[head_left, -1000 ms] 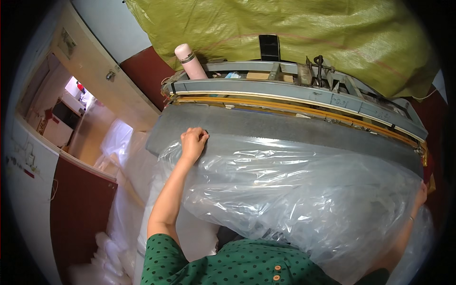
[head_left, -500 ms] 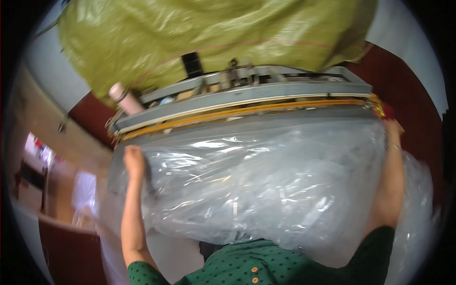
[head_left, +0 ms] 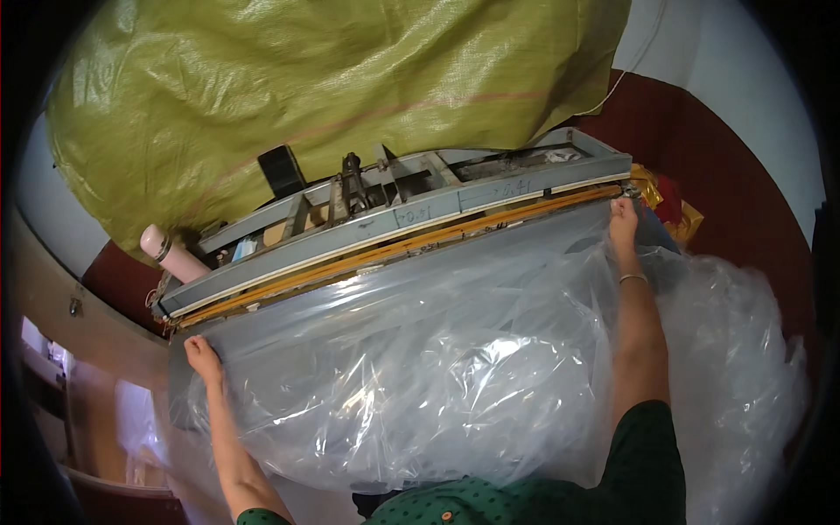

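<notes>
A wide sheet of clear plastic film (head_left: 420,376) lies crumpled over a grey work surface in front of me. My left hand (head_left: 203,357) is closed on the film's far left corner. At the far right corner, my right hand (head_left: 623,223) pinches the same edge, close to the end of a long grey metal frame (head_left: 367,229). Between the hands the film's far edge runs taut along the frame. An orange strip (head_left: 385,256) follows the frame's near side, just beyond that edge.
Behind the frame hangs a yellow-green woven sheet (head_left: 332,79). A pink flask (head_left: 175,254) leans at the frame's left end, and a black phone-like slab (head_left: 281,171) stands behind it. More clear film (head_left: 726,350) bunches at right, near gold and red wrapping (head_left: 667,194).
The view has turned, so the frame slants more. My right hand has come in from beside the gold and red wrapping to the film's corner. The film's far edge looks straighter.
</notes>
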A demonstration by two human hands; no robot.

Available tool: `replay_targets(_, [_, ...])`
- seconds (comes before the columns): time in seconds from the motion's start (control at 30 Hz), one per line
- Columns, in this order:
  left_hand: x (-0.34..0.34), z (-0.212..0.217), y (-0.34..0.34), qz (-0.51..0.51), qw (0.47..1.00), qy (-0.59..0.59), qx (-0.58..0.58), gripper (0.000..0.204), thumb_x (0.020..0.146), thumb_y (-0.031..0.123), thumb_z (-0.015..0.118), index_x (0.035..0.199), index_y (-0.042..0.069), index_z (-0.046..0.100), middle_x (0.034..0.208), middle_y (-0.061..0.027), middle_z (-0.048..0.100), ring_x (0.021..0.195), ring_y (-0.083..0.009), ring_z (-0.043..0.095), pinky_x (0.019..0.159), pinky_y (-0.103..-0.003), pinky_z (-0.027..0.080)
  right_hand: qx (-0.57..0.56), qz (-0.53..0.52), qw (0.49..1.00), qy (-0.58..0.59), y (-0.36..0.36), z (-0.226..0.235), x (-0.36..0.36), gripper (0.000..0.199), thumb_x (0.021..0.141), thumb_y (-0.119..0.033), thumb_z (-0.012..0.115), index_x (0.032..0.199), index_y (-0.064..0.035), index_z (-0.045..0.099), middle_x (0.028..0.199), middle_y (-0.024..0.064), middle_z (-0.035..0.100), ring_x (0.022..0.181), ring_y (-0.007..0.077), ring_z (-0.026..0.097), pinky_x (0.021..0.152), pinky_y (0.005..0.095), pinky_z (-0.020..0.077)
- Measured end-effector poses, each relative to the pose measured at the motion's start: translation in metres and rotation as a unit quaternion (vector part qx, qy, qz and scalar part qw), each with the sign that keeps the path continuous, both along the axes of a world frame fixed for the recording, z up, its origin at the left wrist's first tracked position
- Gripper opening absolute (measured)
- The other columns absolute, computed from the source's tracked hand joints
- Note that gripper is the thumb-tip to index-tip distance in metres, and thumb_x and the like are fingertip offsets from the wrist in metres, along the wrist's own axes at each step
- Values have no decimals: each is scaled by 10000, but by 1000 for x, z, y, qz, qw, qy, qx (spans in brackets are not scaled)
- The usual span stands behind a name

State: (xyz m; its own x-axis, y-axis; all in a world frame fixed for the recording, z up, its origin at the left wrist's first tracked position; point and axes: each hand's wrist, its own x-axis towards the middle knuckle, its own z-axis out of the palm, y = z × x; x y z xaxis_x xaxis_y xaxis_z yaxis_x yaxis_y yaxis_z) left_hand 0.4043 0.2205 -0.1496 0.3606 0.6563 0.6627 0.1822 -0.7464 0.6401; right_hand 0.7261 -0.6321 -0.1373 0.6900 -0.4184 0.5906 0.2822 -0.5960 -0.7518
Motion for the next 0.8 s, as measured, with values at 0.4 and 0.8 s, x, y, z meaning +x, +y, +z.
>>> replay_targets(0.4, [27, -5, 64, -85, 991, -23, -105, 201, 893, 181, 535, 744, 62, 472, 701, 18, 458, 650, -68, 378, 628, -198, 352, -14, 10, 999, -39, 31, -5, 49, 162, 840, -167, 590, 795, -29, 520, 659, 36, 541, 609, 112, 511, 598, 278, 439])
replay_targets(0.8, [24, 17, 33, -194, 920, -125, -317, 104, 873, 158, 534, 888, 99, 449, 774, 3, 495, 675, -102, 504, 638, -261, 471, 129, 26, 991, -5, 1, -2, 50, 63, 866, -117, 511, 891, -67, 482, 680, -2, 489, 598, 90, 472, 561, 245, 409])
